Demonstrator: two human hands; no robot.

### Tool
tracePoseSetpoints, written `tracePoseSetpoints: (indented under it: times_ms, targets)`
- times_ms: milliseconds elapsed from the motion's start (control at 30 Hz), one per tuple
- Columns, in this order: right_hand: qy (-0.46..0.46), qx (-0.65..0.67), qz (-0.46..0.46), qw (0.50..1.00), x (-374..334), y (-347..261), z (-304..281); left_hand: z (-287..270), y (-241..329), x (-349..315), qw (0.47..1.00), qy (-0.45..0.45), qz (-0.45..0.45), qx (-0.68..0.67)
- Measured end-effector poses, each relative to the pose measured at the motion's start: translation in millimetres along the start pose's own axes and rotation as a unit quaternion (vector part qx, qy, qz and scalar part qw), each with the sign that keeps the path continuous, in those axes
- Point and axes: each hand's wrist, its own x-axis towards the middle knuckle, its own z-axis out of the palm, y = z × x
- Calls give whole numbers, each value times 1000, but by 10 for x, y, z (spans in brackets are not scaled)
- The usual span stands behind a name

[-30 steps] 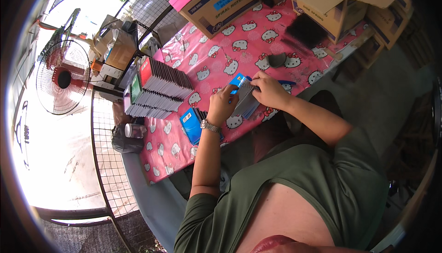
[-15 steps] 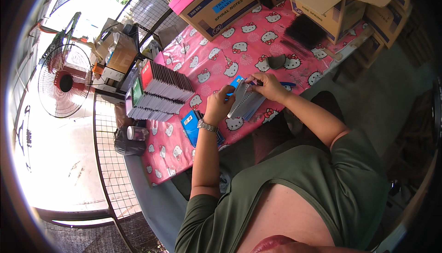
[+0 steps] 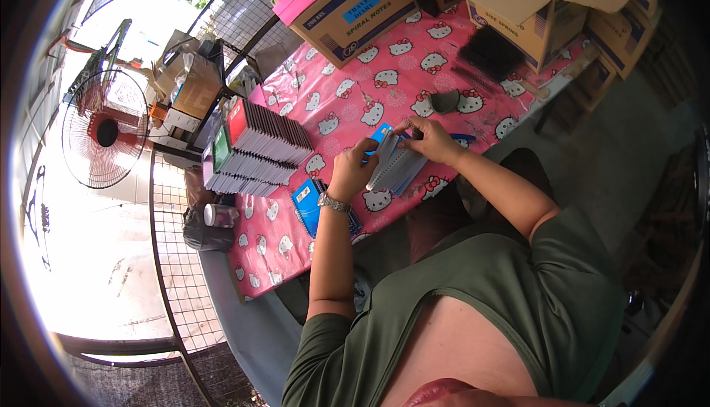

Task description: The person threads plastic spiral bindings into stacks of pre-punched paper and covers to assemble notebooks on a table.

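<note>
A thick notebook block [image 3: 400, 171] of white pages with punched holes along the edge stands in front of me, a blue cover [image 3: 381, 135] at its far end. My left hand [image 3: 352, 173], with a metal watch on the wrist, grips its left side between thumb and fingers. Above its far right part, my right hand [image 3: 435, 143] is closed in a pinch at the hole edge; what lies between its fingertips is too small to tell. Beside my left wrist lie blue spiral notebooks [image 3: 306, 203]. Partly under my right hand shows a blue slender thing [image 3: 464, 138].
Tall stacks of notebooks [image 3: 259, 152] with red and green covers stand at the left. Farther back are a cardboard box [image 3: 355, 18], an open carton [image 3: 510, 22], black spiral wires [image 3: 489, 52] and a grey curved piece [image 3: 444, 102]. A fan [image 3: 106, 132] stands beyond the table.
The fingers of my right hand have shifted slightly at the page edge, and the dark thing near its fingertips shows less. My left hand and the notebook block stay almost in place.
</note>
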Motion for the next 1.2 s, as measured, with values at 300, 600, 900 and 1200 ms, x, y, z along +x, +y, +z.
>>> tracePoseSetpoints:
  times_ms: [300, 600, 900, 1200]
  targets:
    - [73, -166, -50, 982, 191, 83, 31, 43, 414, 49, 989, 5, 2, 149]
    - [8, -181, -171, 969, 83, -443, -310, 49, 464, 55, 977, 69, 36, 198]
    - [19, -240, -236, 942, 105, -579, -375, 153, 487, 13, 974, 130, 59, 174]
    - [-4, -189, -231, 954, 120, -576, -409, 124, 435, 63, 980, 121, 75, 141]
